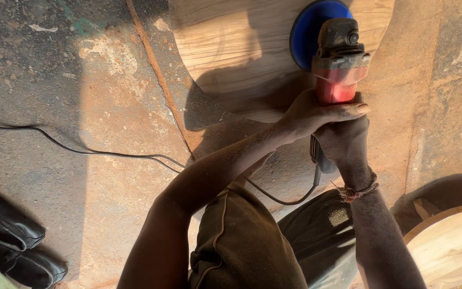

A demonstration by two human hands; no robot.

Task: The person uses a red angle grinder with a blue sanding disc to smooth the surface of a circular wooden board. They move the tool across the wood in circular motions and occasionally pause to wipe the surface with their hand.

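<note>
A red and black angle grinder (pixel 339 64) with a blue sanding disc (pixel 306 27) rests on a round wooden board (pixel 231 43) lying on the ground. My left hand (pixel 311 112) wraps the grinder's red body from the left. My right hand (pixel 346 142) grips the dark rear handle just below it, with a string bracelet at the wrist. Both hands are dusted with sawdust. The disc touches the board's lower right part. The grinder's black cable (pixel 287 200) loops down from the handle past my knees.
Another round wooden piece (pixel 450 246) lies at the lower right. A black cable (pixel 81 150) runs across the rough concrete floor (pixel 54 96). A pair of black shoes (pixel 12 241) sits at the lower left. My olive shorts (pixel 247 246) fill the bottom centre.
</note>
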